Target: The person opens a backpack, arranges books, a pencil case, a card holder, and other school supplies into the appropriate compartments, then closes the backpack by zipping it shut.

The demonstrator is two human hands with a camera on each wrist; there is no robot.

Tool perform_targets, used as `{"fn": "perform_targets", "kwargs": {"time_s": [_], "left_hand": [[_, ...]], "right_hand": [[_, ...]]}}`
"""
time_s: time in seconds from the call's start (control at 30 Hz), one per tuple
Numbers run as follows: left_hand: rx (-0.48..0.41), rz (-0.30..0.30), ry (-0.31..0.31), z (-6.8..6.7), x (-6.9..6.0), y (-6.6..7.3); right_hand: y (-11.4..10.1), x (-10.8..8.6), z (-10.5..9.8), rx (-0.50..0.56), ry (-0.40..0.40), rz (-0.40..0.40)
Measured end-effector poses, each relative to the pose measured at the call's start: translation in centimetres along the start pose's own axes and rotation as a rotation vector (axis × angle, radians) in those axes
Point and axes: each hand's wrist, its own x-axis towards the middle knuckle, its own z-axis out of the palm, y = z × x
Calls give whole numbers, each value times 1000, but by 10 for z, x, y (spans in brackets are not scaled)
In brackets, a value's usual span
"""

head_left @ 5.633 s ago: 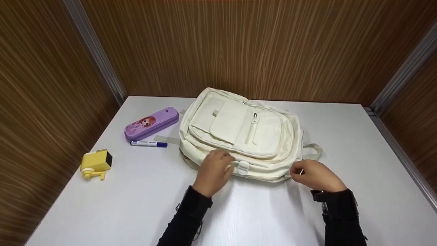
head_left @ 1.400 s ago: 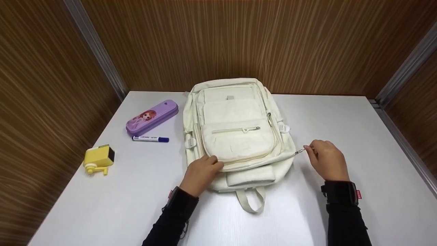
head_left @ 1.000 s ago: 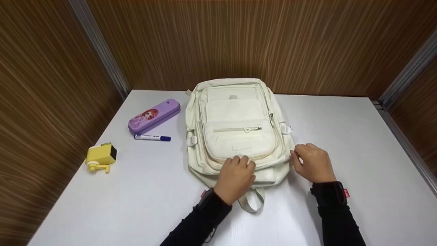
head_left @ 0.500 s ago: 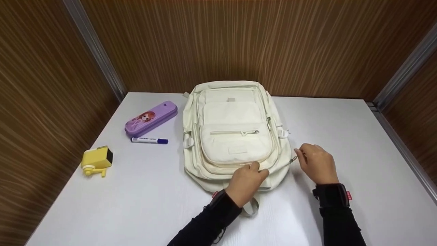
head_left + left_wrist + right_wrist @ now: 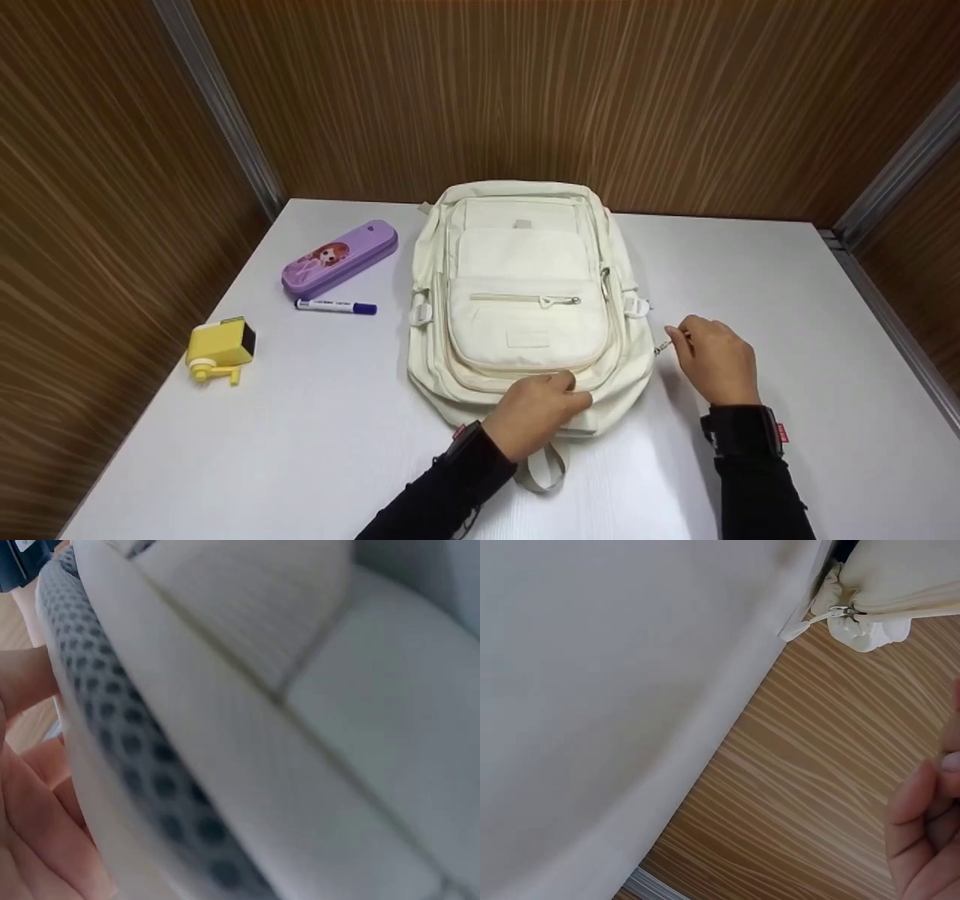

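Note:
A cream backpack point(image 5: 525, 262) lies on the table with its front pocket up and its carry loop point(image 5: 543, 472) toward me. My left hand point(image 5: 532, 412) grips its near edge, fingers bent over the fabric. Pale cloth and grey mesh point(image 5: 142, 727) fill much of the left wrist view, with the left hand point(image 5: 37, 825) around the edge. Beside the right edge, my right hand point(image 5: 716, 360) pinches a zipper pull point(image 5: 661, 347) between thumb and finger. In the right wrist view the right hand point(image 5: 930, 832) has curled fingers, apart from another visible zipper pull point(image 5: 838, 612).
Left of the backpack are a purple pencil case point(image 5: 341, 259) with a cartoon girl, and a white marker point(image 5: 335, 307) with a blue cap. A yellow crank pencil sharpener point(image 5: 220, 349) stands near the table's left edge. Wood-grain panels point(image 5: 480, 97) enclose the table.
Since the oldest frame the backpack has turned so its carry loop faces me. My left hand has shifted rightward along its near edge. Lately my right hand has moved slightly right.

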Motion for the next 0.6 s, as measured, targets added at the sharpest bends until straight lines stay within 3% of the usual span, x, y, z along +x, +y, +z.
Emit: {"fn": "perform_targets", "kwargs": {"time_s": [0.2,0.37,0.6], "left_hand": [[-56,50,-29,-7,-8,-5],[-88,72,-21,-12,-16,-10],[-164,74,-63,-23,-34,-21]], "right_hand": [[6,4,-3,13,-91,45],[13,16,0,27,-154,33],[18,29,8,6,-184,12]]}}
